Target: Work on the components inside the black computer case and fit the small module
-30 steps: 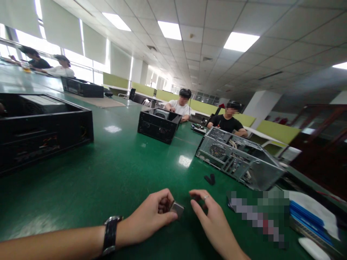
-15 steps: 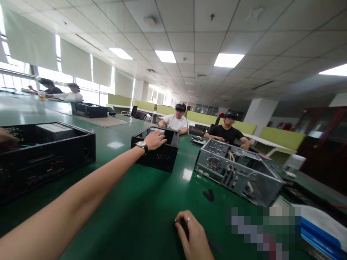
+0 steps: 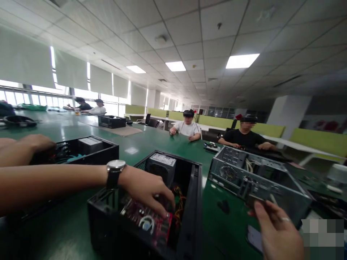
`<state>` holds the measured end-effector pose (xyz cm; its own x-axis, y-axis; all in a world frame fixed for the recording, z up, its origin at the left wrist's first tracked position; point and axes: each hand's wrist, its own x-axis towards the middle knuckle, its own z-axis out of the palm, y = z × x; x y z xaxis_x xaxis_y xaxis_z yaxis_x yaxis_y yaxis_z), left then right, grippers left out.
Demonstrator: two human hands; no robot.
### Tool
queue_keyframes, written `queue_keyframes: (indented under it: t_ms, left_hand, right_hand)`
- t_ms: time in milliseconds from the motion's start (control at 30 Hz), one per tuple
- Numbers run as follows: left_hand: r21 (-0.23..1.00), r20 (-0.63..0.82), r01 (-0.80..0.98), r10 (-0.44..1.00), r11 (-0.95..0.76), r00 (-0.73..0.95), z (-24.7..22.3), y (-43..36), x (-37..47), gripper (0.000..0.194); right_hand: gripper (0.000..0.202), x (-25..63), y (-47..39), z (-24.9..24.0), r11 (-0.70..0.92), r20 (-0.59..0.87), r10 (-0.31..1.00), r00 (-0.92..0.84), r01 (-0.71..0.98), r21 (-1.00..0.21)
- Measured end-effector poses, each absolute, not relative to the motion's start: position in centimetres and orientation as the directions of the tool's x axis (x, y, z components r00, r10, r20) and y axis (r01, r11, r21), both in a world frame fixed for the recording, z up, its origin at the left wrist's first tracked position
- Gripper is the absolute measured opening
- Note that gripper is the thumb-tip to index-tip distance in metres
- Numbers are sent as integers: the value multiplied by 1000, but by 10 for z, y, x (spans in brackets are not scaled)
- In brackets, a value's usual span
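Observation:
My left hand (image 3: 148,187), with a watch on its wrist, reaches over a black computer case (image 3: 193,202) in front of me. Its fingers are apart and bent down at the edge of a red circuit board (image 3: 159,227) inside; the fingertips seem to touch it. A power supply (image 3: 162,162) sits at the case's far end, and coloured wires (image 3: 179,206) lie beside the board. On the right, my right hand (image 3: 279,227) pinches a small dark item, too blurred to name, in front of a silver case (image 3: 284,187).
Another person's hand (image 3: 38,144) works at a second black case (image 3: 108,155) on the left. A phone (image 3: 254,236) and a dark item (image 3: 223,206) lie on the green table (image 3: 130,139). Two people (image 3: 187,126) sit across it.
The black case under my left hand has come nearer, and its inside now shows. My right hand has risen and moved right. The view has shifted left.

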<state>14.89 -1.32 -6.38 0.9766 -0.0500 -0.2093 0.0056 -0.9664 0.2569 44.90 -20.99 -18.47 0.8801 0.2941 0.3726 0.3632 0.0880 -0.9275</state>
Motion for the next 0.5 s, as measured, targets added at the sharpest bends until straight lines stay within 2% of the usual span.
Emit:
queue_keyframes:
  t_ms: [67,133,200,267,333,400,500]
  left_hand:
    - [127,-146,-186,-204,-974,968,-80,-7,147,75]
    - [-58,-178,-295,-281,-954,943,-103,7,154,98]
    - [-142,-251,-303,-262,-942,932,-123,19,164,97]
    - [-151,-261,-276,-231,-949,937,-127,26,168,90]
    - [-164,-227,-248,-208,-955,951,-113,27,162,87]
    - [-146,-152,-205,-183,-968,971,-85,25,144,85]
    - [7,-83,-128,-129,-992,988,-40,17,107,79]
  right_hand:
    - [60,428,-215,-161,113,361,367,857,344,-932]
    - [56,402,-218,-141,105,394,540,744,404,-909]
    - [44,380,-219,-120,102,413,747,520,525,-845]
    - [30,366,-212,-99,120,385,882,273,659,-743]
    - [17,358,-192,-81,129,336,934,118,767,-629]
    - [2,349,-160,-72,117,281,958,53,823,-556]
    - [18,321,-99,-84,94,159,987,-1,809,-580]
